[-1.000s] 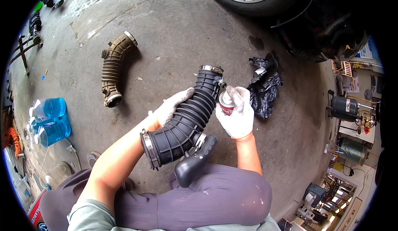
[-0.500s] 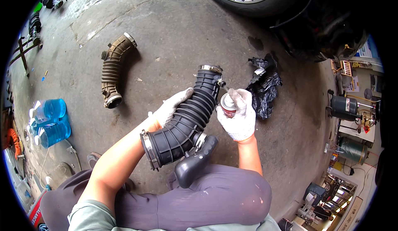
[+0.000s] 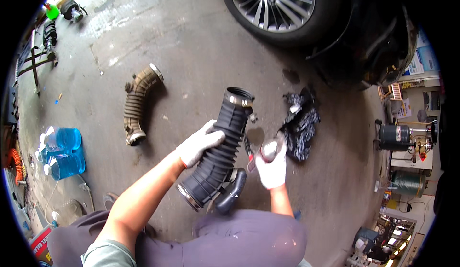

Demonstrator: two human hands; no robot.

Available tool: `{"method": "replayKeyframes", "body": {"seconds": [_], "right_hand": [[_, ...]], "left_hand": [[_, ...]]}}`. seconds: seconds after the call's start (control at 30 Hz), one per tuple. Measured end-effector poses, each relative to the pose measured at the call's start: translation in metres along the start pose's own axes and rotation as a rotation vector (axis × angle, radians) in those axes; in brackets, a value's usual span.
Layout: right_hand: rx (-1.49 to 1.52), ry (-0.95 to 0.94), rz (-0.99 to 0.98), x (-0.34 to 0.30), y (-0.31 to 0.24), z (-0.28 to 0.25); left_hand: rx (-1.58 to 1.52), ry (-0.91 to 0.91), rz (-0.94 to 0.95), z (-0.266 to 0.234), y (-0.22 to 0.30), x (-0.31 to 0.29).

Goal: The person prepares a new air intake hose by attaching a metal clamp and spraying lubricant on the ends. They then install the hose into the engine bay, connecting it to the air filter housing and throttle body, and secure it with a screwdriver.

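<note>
My left hand (image 3: 200, 147), in a white glove, grips a black ribbed air intake hose (image 3: 221, 147) around its middle. Metal clamps ring both ends of the hose, and its upper mouth faces up and away. A smooth black side piece (image 3: 232, 193) hangs by its lower right end. Right of the hose, my gloved right hand (image 3: 273, 170) is closed around a small can (image 3: 270, 150) with a silvery top. A thin dark and red item (image 3: 250, 157) shows beside that hand, too blurred to name. The hand is apart from the hose.
A dirty brown ribbed hose (image 3: 135, 105) lies on the concrete floor at left. Crumpled black plastic (image 3: 302, 125) lies at right. Jugs of blue liquid (image 3: 67, 154) stand at far left. A car wheel (image 3: 273, 3) is ahead, beside a dark car body (image 3: 369, 46).
My right hand has moved with the can away from the hose's upper side fitting, down and right. The hose has tilted, showing its open upper mouth. The whole view has shifted.
</note>
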State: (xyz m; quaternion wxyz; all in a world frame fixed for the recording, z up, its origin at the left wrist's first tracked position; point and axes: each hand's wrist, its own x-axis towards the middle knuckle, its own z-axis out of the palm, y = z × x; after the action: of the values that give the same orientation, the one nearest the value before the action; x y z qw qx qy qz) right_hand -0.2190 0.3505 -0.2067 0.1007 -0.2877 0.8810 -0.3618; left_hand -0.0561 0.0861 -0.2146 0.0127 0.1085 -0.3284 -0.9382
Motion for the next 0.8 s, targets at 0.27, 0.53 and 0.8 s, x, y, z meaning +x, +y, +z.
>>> {"method": "replayKeyframes", "body": {"seconds": [0.27,0.53,0.8], "right_hand": [[-0.141,0.029,-0.096,-0.07,0.035,0.001],[-0.24,-0.244,-0.208,-0.065,0.019,0.004],[-0.428,-0.445,-0.144,-0.073,0.002,-0.004]], "left_hand": [[0.756,0.119,0.31,0.033,0.084,-0.007],[0.663,0.079,0.451,0.047,0.111,-0.006],[0.662,0.128,0.497,0.071,0.122,-0.023]]}}
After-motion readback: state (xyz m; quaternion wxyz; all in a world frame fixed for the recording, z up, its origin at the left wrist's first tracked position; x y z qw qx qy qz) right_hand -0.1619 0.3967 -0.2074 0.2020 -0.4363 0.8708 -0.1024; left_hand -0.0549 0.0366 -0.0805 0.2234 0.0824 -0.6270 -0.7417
